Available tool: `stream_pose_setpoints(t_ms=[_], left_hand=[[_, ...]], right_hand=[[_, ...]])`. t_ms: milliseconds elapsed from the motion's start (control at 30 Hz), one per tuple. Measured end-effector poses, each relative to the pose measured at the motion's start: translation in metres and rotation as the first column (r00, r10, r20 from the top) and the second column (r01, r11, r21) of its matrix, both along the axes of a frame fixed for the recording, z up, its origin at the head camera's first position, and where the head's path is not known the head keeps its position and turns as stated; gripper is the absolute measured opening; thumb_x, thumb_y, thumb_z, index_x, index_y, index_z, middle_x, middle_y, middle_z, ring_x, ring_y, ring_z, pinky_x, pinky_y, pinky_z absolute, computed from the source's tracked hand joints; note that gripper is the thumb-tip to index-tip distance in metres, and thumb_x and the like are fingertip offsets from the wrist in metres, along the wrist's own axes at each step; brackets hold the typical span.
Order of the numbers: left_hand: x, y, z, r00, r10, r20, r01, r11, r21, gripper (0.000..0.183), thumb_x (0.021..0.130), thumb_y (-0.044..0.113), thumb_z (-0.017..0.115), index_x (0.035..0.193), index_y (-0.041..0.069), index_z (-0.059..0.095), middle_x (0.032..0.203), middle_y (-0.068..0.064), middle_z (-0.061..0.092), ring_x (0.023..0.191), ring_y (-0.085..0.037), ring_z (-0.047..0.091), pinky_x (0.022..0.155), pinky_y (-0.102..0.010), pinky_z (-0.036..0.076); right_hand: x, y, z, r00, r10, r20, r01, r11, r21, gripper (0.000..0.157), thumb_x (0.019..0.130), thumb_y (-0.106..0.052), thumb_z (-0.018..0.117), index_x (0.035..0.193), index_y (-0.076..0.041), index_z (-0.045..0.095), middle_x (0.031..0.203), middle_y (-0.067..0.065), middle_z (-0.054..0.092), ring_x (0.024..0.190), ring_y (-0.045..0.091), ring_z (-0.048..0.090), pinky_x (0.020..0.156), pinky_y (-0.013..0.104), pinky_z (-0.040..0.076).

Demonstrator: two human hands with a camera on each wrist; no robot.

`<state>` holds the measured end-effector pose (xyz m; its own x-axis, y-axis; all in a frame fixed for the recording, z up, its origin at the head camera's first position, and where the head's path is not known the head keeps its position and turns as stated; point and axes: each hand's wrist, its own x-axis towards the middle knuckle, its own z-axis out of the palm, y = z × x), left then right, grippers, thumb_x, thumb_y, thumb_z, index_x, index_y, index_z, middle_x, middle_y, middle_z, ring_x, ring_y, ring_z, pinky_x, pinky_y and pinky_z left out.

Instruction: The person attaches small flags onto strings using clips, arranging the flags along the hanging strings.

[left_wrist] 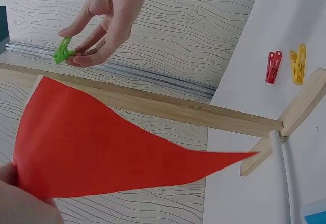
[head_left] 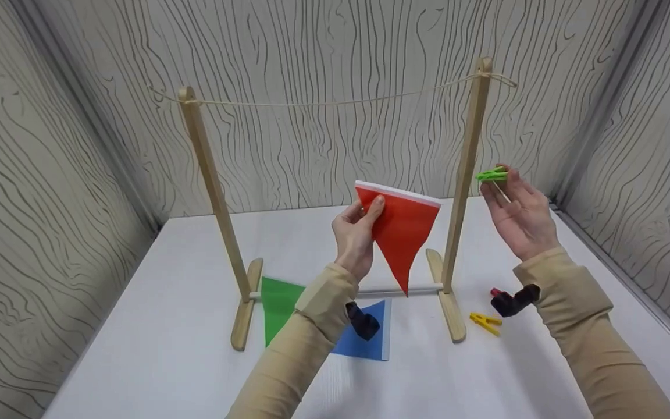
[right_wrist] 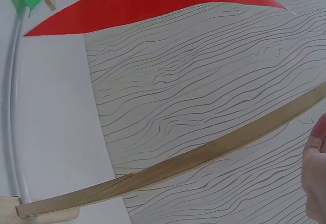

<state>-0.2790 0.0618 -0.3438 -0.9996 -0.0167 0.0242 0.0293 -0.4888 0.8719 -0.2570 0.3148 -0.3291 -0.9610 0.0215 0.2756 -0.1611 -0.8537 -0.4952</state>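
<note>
In the head view my left hand (head_left: 357,235) pinches a red triangular pennant (head_left: 406,224) near its white top edge, thumb in front. The pennant hangs point down, below the level of the string (head_left: 323,104). Off to the right, beyond the right post, my right hand (head_left: 520,215) pinches a green clothespin (head_left: 492,174) between thumb and fingertips. The left wrist view shows that clothespin (left_wrist: 63,52) by its handle end in the right hand (left_wrist: 109,23). Only part of the right hand (right_wrist: 316,173) enters the right wrist view, at its edge.
The string runs between two wooden posts (head_left: 213,186) with feet, joined low down by a white rod (head_left: 405,289). A green pennant (head_left: 278,305) and a blue pennant (head_left: 373,343) lie on the white table (head_left: 154,326). Yellow (head_left: 486,323) and red (left_wrist: 273,67) clothespins lie at right.
</note>
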Motion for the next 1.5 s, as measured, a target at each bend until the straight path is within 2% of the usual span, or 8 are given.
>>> stream_pose_setpoints(t_ms=[233, 433, 633, 800, 933, 1167, 1400, 1500], left_hand=[[-0.001, -0.007, 0.015, 1.000, 0.004, -0.019, -0.004, 1.000, -0.006, 0.036, 0.094, 0.018, 0.071, 0.126, 0.001, 0.066, 0.112, -0.014, 0.071, 0.096, -0.021, 0.069, 0.092, -0.035, 0.060], [-0.002, -0.009, 0.030, 0.998, 0.015, -0.067, -0.013, 1.000, 0.021, 0.033, 0.094, 0.011, 0.070, 0.123, -0.003, 0.065, 0.114, -0.019, 0.073, 0.096, -0.021, 0.071, 0.096, -0.038, 0.059], [-0.003, -0.011, 0.042, 0.995, 0.015, -0.100, -0.011, 0.999, 0.043, 0.032, 0.094, 0.013, 0.070, 0.122, -0.003, 0.063, 0.115, -0.019, 0.072, 0.099, -0.023, 0.071, 0.096, -0.041, 0.059], [-0.004, -0.009, 0.052, 0.994, 0.052, -0.100, -0.049, 0.998, 0.027, 0.031, 0.094, 0.017, 0.072, 0.118, -0.002, 0.066, 0.113, -0.019, 0.074, 0.095, -0.023, 0.072, 0.093, -0.039, 0.060], [-0.005, -0.007, 0.060, 0.990, 0.095, -0.104, -0.094, 0.996, 0.013, 0.029, 0.092, 0.018, 0.075, 0.114, 0.000, 0.068, 0.107, -0.018, 0.075, 0.090, -0.021, 0.073, 0.089, -0.036, 0.062], [-0.005, -0.006, 0.068, 0.980, 0.122, -0.158, -0.122, 0.992, 0.012, 0.025, 0.090, 0.014, 0.076, 0.110, 0.002, 0.068, 0.103, -0.014, 0.074, 0.088, -0.020, 0.071, 0.086, -0.034, 0.061], [-0.004, -0.005, 0.077, 0.974, 0.104, -0.202, -0.110, 0.994, -0.020, 0.027, 0.091, 0.017, 0.075, 0.113, 0.004, 0.067, 0.107, -0.013, 0.073, 0.091, -0.022, 0.070, 0.088, -0.035, 0.062], [-0.006, -0.004, 0.081, 0.971, 0.101, -0.217, -0.109, 0.994, -0.022, 0.029, 0.091, 0.016, 0.075, 0.115, 0.002, 0.067, 0.108, -0.015, 0.072, 0.092, -0.022, 0.070, 0.090, -0.035, 0.061]], right_hand=[[-0.005, -0.004, 0.025, 0.998, -0.044, -0.052, 0.044, 0.999, 0.000, 0.021, 0.100, -0.008, 0.057, 0.116, 0.004, 0.063, 0.115, 0.012, 0.065, 0.111, 0.023, 0.067, 0.102, 0.027, 0.054], [-0.009, -0.004, 0.044, 0.994, -0.049, -0.099, 0.043, 0.998, -0.056, 0.019, 0.099, -0.005, 0.058, 0.113, 0.007, 0.062, 0.113, 0.015, 0.065, 0.108, 0.027, 0.068, 0.099, 0.031, 0.056], [-0.013, -0.006, 0.062, 0.982, -0.068, -0.178, 0.059, 0.997, -0.056, 0.019, 0.099, -0.004, 0.058, 0.113, 0.008, 0.061, 0.112, 0.018, 0.065, 0.106, 0.029, 0.067, 0.097, 0.033, 0.057], [-0.015, -0.008, 0.075, 0.968, -0.093, -0.235, 0.079, 0.994, -0.072, 0.019, 0.098, -0.003, 0.058, 0.112, 0.010, 0.062, 0.110, 0.020, 0.065, 0.103, 0.032, 0.067, 0.093, 0.035, 0.059], [-0.014, -0.010, 0.084, 0.955, -0.136, -0.263, 0.126, 0.991, -0.054, 0.019, 0.098, -0.003, 0.060, 0.112, 0.009, 0.064, 0.109, 0.019, 0.064, 0.102, 0.032, 0.066, 0.090, 0.034, 0.059], [-0.013, -0.015, 0.101, 0.940, -0.158, -0.304, 0.150, 0.987, -0.050, 0.019, 0.096, -0.002, 0.063, 0.111, 0.010, 0.063, 0.110, 0.020, 0.064, 0.106, 0.032, 0.065, 0.095, 0.036, 0.055], [-0.013, -0.017, 0.117, 0.908, -0.216, -0.358, 0.216, 0.976, -0.043, 0.020, 0.095, -0.002, 0.063, 0.111, 0.010, 0.063, 0.112, 0.022, 0.064, 0.112, 0.032, 0.062, 0.107, 0.040, 0.046], [-0.013, -0.017, 0.127, 0.912, -0.214, -0.351, 0.199, 0.977, -0.078, 0.021, 0.092, -0.001, 0.064, 0.111, 0.010, 0.062, 0.110, 0.023, 0.065, 0.109, 0.033, 0.063, 0.105, 0.040, 0.048]])
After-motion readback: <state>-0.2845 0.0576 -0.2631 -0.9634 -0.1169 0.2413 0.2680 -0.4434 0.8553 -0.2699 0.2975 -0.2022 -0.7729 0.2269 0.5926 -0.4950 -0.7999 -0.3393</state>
